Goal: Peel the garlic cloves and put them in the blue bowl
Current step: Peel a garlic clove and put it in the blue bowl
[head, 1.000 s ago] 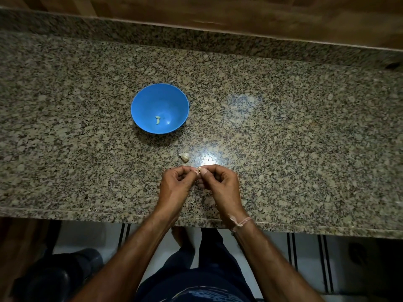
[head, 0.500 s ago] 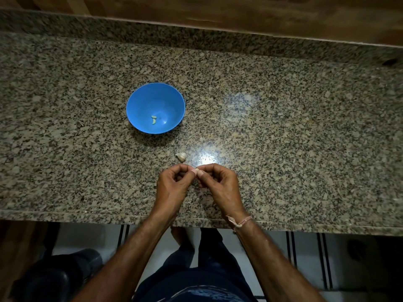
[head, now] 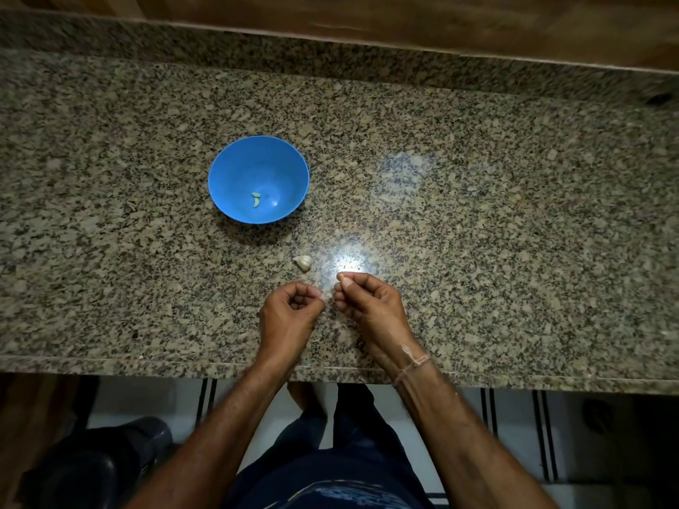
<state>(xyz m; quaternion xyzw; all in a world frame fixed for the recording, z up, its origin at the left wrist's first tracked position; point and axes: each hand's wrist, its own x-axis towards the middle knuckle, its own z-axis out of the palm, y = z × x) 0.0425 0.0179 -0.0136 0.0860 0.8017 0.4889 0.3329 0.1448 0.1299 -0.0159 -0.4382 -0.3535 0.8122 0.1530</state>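
A blue bowl (head: 235, 167) stands on the granite counter with two peeled garlic cloves (head: 255, 200) lying in its bottom. A white unpeeled garlic piece (head: 303, 262) lies on the counter between the bowl and my hands. My right hand (head: 367, 301) pinches a small garlic clove (head: 341, 277) at its fingertips. My left hand (head: 290, 312) is curled and pinches a thin bit of pale garlic skin (head: 325, 295). A small gap separates the two hands near the counter's front edge.
The granite counter (head: 477, 214) runs the full width, with a raised back ledge and wood panelling behind. Its front edge (head: 147, 361) lies just below my wrists. Striped floor and a dark object show below the counter.
My hands, which were touching around the clove, have pulled slightly apart. The clove stays with the right hand and a bit of skin with the left.
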